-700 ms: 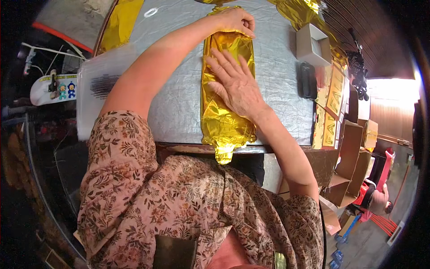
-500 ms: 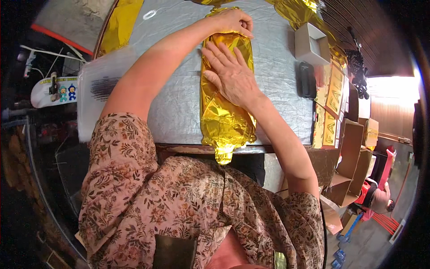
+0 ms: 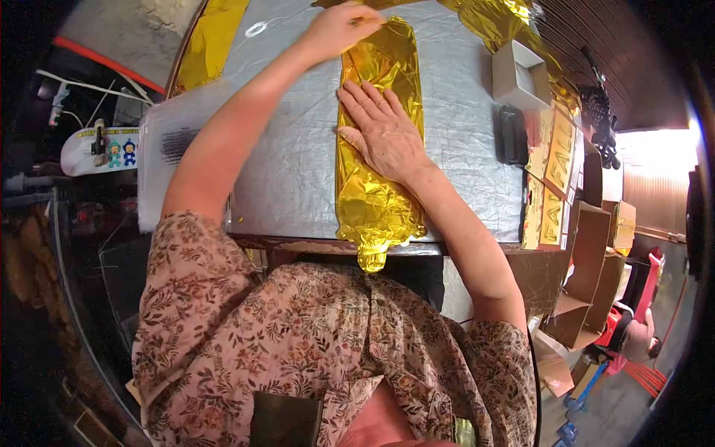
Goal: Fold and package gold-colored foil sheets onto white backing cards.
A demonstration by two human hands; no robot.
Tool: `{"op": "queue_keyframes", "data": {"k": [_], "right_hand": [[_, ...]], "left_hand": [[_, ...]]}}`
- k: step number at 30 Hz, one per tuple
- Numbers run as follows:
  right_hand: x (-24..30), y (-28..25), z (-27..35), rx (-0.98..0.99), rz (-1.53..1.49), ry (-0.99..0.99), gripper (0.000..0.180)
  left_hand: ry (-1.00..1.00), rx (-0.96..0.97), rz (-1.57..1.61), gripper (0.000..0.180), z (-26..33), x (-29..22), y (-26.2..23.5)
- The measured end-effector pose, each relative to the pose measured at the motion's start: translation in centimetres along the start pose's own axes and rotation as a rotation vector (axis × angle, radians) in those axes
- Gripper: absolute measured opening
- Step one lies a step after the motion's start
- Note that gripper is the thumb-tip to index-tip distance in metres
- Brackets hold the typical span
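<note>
A flat, folded gold foil balloon (image 3: 380,197) lies lengthwise on the table, its narrow tail hanging over the near edge. My right hand (image 3: 383,132) presses flat on the middle of it, fingers stretched forward. At the far left corner of the foil is my left hand (image 3: 344,31), its fingers bent and blurred by motion. Whether those fingers pinch the foil edge cannot be made out.
The table (image 3: 287,171) has a wrinkled silver cover. A stack of clear plastic bags (image 3: 160,167) lies left, near a white ring (image 3: 255,30). To the right are a white open box (image 3: 514,78), a black case (image 3: 512,134) and yellow printed packs (image 3: 553,179). More gold foil (image 3: 212,45) lies around the edges.
My left hand has moved left off the foil's far end, uncovering much of it. My right hand stays flat on the foil, nearly in place.
</note>
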State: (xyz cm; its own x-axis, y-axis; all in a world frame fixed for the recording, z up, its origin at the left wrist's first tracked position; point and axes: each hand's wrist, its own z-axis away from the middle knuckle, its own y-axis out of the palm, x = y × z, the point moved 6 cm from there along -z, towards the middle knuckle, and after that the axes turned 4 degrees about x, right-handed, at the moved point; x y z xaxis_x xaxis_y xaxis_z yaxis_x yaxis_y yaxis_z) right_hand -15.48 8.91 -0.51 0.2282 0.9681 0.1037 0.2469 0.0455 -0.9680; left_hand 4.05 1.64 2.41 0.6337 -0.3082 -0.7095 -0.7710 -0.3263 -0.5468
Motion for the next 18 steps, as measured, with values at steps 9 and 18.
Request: {"op": "queue_keyframes", "data": {"k": [9, 18], "right_hand": [[-1.0, 0.1, 0.1, 0.006, 0.018, 0.002, 0.059], [-0.3, 1.8, -0.2, 0.039, -0.028, -0.050, 0.058]], "left_hand": [[0.042, 0.049, -0.243, 0.029, 5.5, 0.8, 0.8], [-0.027, 0.067, -0.286, 0.028, 6.7, 1.8, -0.1]]}}
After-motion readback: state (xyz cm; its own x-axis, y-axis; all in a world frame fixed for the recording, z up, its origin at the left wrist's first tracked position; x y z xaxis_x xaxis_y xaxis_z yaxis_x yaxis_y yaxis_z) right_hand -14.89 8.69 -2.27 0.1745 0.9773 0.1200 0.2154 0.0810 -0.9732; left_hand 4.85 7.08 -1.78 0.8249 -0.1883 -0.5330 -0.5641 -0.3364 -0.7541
